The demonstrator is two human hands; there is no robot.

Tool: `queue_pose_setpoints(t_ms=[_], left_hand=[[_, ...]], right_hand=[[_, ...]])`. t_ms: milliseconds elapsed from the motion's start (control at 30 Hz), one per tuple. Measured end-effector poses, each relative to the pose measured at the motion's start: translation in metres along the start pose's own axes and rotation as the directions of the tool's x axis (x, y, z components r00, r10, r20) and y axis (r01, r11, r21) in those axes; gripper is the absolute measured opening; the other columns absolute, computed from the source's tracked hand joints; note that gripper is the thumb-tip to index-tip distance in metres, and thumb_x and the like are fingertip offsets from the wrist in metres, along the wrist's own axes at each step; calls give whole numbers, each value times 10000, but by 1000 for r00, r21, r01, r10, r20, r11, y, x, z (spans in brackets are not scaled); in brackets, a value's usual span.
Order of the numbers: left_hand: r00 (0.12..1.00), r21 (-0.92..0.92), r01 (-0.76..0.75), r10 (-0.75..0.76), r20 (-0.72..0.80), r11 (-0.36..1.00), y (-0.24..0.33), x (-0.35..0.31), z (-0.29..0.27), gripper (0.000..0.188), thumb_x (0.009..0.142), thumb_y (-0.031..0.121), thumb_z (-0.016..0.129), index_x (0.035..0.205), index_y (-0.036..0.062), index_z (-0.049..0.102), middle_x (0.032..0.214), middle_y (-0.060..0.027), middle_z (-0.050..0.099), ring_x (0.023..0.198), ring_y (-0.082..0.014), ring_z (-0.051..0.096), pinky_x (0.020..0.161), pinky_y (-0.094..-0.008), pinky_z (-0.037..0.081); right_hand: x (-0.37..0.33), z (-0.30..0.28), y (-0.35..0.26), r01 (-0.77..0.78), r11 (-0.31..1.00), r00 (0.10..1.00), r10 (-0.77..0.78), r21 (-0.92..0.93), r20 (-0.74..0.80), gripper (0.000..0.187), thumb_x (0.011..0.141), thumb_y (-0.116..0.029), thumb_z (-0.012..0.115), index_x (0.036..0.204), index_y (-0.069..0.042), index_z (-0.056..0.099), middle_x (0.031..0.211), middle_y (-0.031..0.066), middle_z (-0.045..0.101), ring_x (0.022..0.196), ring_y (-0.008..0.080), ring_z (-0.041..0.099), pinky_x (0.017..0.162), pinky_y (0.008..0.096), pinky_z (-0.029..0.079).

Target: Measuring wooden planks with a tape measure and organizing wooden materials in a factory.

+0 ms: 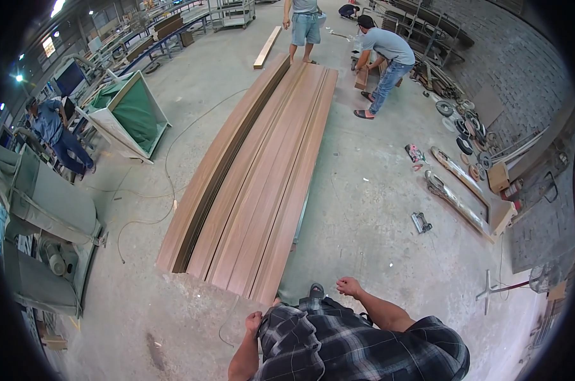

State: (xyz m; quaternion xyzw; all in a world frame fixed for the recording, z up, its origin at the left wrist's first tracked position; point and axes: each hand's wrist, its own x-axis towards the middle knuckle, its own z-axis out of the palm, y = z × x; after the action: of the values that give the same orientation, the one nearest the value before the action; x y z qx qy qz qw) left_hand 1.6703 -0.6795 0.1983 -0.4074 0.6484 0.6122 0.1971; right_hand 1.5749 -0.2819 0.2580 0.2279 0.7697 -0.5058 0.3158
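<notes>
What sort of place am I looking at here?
Probably a woodworking shop or furniture factory. Long wooden boards lie side by side in the middle, a pale plank rests on the floor beyond them, and a co-worker bends over shorter wood pieces.

You wear a plaid shirt (357, 350) in black, grey and white, its sleeves (445, 340) short, and dark footwear (317, 291).

Planks (268, 184) ahead-left of right fingers (342, 284): wood, smooth, mostly matt, grain showing. Floor (364, 235) below fingers: concrete-like, matt, scuffed. Shirt (357, 346) behind fingers: woven cloth. Wall (522, 70) far ahead-right: rough brick.
</notes>
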Motion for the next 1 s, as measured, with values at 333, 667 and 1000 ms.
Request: queue_pose_setpoints(t_ms=[333,667,1000], left_hand=[[999,-14,-44,44,7,999,-13,5,-3,308,722,257,554,812,-31,620,659,-67,589,626,-137,548,582,-257,441],[994,21,-70,68,85,997,-13,14,-5,267,712,240,537,725,-18,605,628,-50,572,584,-125,520,556,-258,428],[999,-72,4,0,46,997,-1,1,3,244,724,209,548,748,-28,602,628,-50,564,577,-117,518,537,-247,428]], right_hand=[[5,3,5,-35,999,999,35,-7,-35,215,715,-214,616,822,-32,579,634,63,582,522,120,551,437,244,437],[3,1,9,7,1000,1000,-7,20,-4,184,742,-218,597,846,-67,578,632,30,558,533,102,532,455,238,428],[2,-1,6,18,999,1000,-18,39,-13,211,732,-222,612,846,-47,582,634,51,576,532,110,548,447,242,435]])
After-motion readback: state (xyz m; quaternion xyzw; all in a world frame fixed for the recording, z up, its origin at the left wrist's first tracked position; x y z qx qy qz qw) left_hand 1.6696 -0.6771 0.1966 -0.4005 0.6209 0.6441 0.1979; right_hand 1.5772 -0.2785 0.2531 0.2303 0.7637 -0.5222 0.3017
